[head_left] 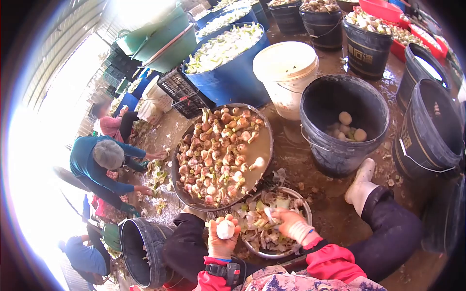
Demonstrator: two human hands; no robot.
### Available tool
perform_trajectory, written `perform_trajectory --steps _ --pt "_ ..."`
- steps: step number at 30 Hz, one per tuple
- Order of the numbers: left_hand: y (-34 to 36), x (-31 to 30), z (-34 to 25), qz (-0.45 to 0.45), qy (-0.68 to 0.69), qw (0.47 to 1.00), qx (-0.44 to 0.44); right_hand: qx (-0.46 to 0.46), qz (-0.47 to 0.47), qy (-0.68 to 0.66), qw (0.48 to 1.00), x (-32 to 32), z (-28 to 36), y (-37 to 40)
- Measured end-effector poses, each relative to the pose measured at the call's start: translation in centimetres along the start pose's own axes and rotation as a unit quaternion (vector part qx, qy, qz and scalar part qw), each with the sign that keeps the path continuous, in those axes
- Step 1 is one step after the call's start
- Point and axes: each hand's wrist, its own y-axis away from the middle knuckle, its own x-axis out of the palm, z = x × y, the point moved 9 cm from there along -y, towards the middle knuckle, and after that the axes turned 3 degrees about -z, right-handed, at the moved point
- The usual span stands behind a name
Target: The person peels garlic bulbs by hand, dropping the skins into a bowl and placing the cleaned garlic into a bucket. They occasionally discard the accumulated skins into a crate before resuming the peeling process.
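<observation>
My left hand (222, 242) is closed around a pale garlic bulb (225, 229), held up in front of my lap. My right hand (292, 226) is curled over a metal basin (307, 213) of garlic skins and cut stems (262, 228). Something small and white shows at its fingertips; I cannot make out what it is. Just beyond the basin stands a wide round tub (270, 145) with many unpeeled garlic bulbs (213, 155) and brownish water on its right side.
A dark bucket (335, 157) holds several pale bulbs, beside a white bucket (284, 99). Blue tubs (233, 85) of cut stems stand behind. More black buckets (422, 131) are at right, another (145, 252) at lower left. Co-workers (102, 165) bend over scraps at left.
</observation>
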Motion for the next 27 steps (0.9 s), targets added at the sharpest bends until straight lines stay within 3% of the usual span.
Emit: perform_trajectory --steps 2,3,4,6,8,10,12,13,16,17,18,20,22,24,26,27 --pt "0.0 -0.3 0.4 -0.014 -0.023 0.999 0.018 0.065 -0.015 -0.106 0.992 -1.5 3.2 0.3" --pt "0.3 0.0 0.7 -0.029 -0.07 0.997 0.024 0.101 -0.007 -0.268 0.958 0.1 3.2 0.2" --pt "0.4 0.1 0.8 -0.044 -0.117 0.992 0.029 0.03 -0.058 -0.306 0.95 -0.6 4.9 0.0" --pt "0.0 -0.2 1.6 -0.058 -0.15 0.987 0.023 0.033 -0.071 -0.433 0.898 0.7 5.3 -0.2" --pt "0.4 1.7 1.4 0.005 -0.257 0.959 0.122 0.021 -0.088 -0.405 0.91 -0.3 6.6 -0.2" --pt "-0.2 1.2 2.1 0.048 -0.319 0.943 0.083 0.078 -0.062 -0.334 0.937 -0.7 6.8 0.1" --pt "0.4 2.2 1.1 0.021 -0.559 0.789 0.253 0.077 -0.071 -0.318 0.942 0.4 6.0 -0.1" --pt "1.1 4.1 1.6 0.029 -0.597 0.755 0.268 0.065 -0.094 -0.258 0.959 -0.2 6.3 0.1" --pt "0.9 5.5 2.7 0.096 -0.591 0.757 0.26 0.061 -0.108 -0.192 0.974 -0.7 6.4 0.2" --pt "1.0 5.7 2.9 0.082 -0.535 0.815 0.206 0.038 -0.117 -0.208 0.97 -0.6 6.3 0.1" --pt "0.8 5.6 2.5 0.084 -0.534 0.816 0.205 0.015 -0.128 -0.223 0.966 -0.7 6.1 0.0" --pt "0.0 4.5 3.4 0.132 -0.276 0.952 0.026 0.035 -0.146 -0.203 0.968 -0.8 4.7 0.1" --pt "0.4 4.5 2.9 0.148 -0.222 0.962 0.051 0.05 -0.159 -0.186 0.968 -0.2 2.7 -0.2" --pt "0.1 3.0 2.5 0.065 -0.032 0.997 0.014 0.11 -0.224 -0.237 0.939 -0.4 -1.2 -0.2" --pt "-0.5 2.0 1.9 0.084 -0.014 0.996 0.003 0.239 -0.118 -0.405 0.874 1.0 -2.8 -0.3" --pt "-0.8 0.7 1.5 0.055 -0.039 0.997 0.026 0.193 -0.112 -0.333 0.916 1.1 -1.7 -0.6"
